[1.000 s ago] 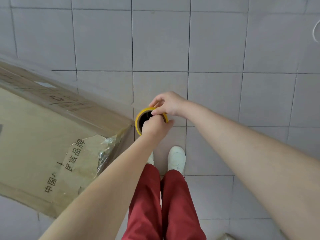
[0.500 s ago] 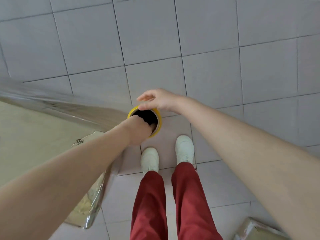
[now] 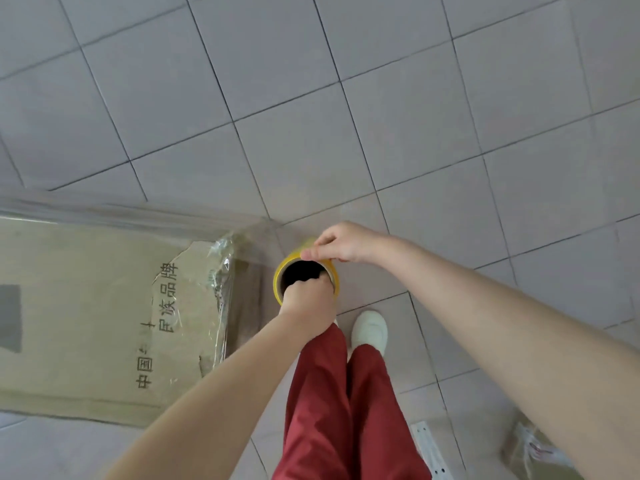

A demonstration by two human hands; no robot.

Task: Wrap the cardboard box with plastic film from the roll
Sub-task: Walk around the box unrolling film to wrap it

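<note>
2 hands hold the roll (image 3: 278, 277), which is seen end-on with its yellow rim and dark hollow facing the camera. The left hand (image 3: 308, 301) comes up from below. Its fingers are curled over the near rim and down into the hollow, gripping the roll from inside. The right hand (image 3: 343, 242) sits on the far rim, just above the left hand, with thumb and curled fingers pinching the yellow edge. Only the hollow lies between the 2 hands.

The box (image 3: 86, 306) is to the left of the left hand, near it but not touching. Its broad brown face carries dark printed characters and a grey patch toward the left edge of view. The corner nearest the hands, just left of the roll, looks torn and crumpled. Film (image 3: 221, 252) is bunched and shiny over that corner. A clear sheet of it runs from the roll past the corner and along the box's far side as a pale translucent band.

Below the left hand are red trousers (image 3: 329, 393). 1 white shoe (image 3: 370, 329) shows on the grey tiled floor (image 3: 415, 116), just below and right of the hands. Far below the right hand, beside the forearm, a film-wrapped brown package (image 3: 530, 448) lies partly hidden. A white perforated strip (image 3: 429, 452) lies on the floor to the package's left.
</note>
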